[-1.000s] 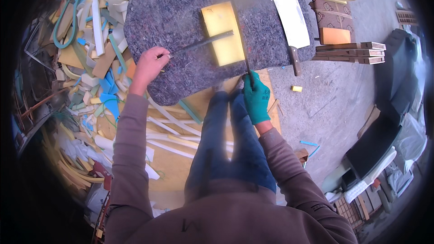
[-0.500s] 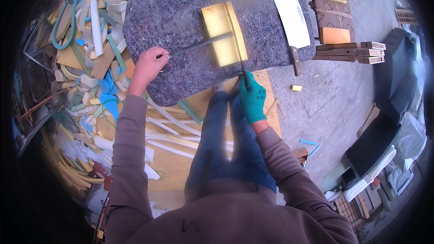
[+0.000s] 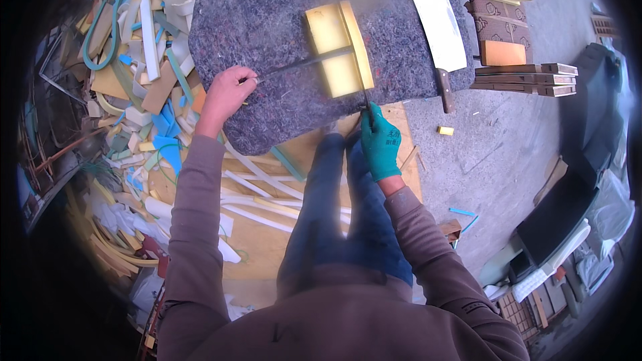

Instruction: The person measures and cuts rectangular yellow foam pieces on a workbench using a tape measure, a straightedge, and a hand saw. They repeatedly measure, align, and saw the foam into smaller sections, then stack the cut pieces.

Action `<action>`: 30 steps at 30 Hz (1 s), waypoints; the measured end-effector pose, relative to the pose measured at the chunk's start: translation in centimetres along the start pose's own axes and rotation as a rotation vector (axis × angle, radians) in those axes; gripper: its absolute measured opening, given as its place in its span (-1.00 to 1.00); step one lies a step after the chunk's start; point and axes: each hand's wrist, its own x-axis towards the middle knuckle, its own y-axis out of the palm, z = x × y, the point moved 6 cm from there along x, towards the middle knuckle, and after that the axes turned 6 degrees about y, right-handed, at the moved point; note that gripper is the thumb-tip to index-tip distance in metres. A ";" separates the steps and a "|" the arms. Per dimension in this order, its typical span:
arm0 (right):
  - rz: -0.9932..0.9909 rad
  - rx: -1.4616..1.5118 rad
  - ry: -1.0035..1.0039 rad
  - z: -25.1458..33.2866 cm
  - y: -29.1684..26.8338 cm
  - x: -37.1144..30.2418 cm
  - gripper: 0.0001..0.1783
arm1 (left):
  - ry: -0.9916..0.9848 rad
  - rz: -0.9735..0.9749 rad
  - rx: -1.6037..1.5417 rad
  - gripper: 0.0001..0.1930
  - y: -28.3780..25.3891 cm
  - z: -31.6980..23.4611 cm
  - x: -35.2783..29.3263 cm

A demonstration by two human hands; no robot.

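A yellow foam block (image 3: 333, 67) lies on a table padded with speckled grey felt (image 3: 267, 20). Along its right side runs a narrow strip of the same foam (image 3: 358, 43), set off by a dark line. My bare left hand (image 3: 224, 97), left of the block, pinches one end of a long thin dark strip (image 3: 301, 65). The strip's other end lies across the foam. My right hand (image 3: 380, 144), in a green glove, is closed round a thin dark tool (image 3: 366, 99) at the block's near right corner. Its exact kind is unclear.
A large cleaver (image 3: 435, 20) with a wooden handle rests at the table's right side. Foam offcuts (image 3: 147, 60) pile up on the left. Beyond the table's right edge stand a patterned cushioned seat (image 3: 495, 27) and stacked wooden pieces (image 3: 528, 80). A small foam piece (image 3: 445, 131) lies on the floor.
The whole view has shifted slightly. Both hands, the thin strip and the foam keep nearly the same places relative to one another.
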 end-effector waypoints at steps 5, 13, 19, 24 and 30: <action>-0.031 -0.006 -0.040 0.3 -0.4 -0.1 -0.68 | -0.005 -0.004 -0.006 -0.75 -0.1 -0.2 -0.2; -0.012 -0.012 -0.001 0.1 -0.4 0.0 -0.68 | 0.005 -0.020 -0.012 -0.77 0.0 -0.6 -0.2; 0.002 -0.045 -0.016 0.1 -0.3 0.1 -0.68 | -0.002 -0.002 -0.012 -0.78 0.1 -0.7 -0.2; 0.012 -0.068 -0.003 0.1 -0.3 0.2 -0.68 | -0.023 -0.001 -0.023 -0.78 0.2 -0.7 -0.3; 0.036 -0.084 -0.006 0.4 -0.4 0.3 -0.68 | -0.049 0.001 -0.021 -0.78 0.1 -0.6 -0.2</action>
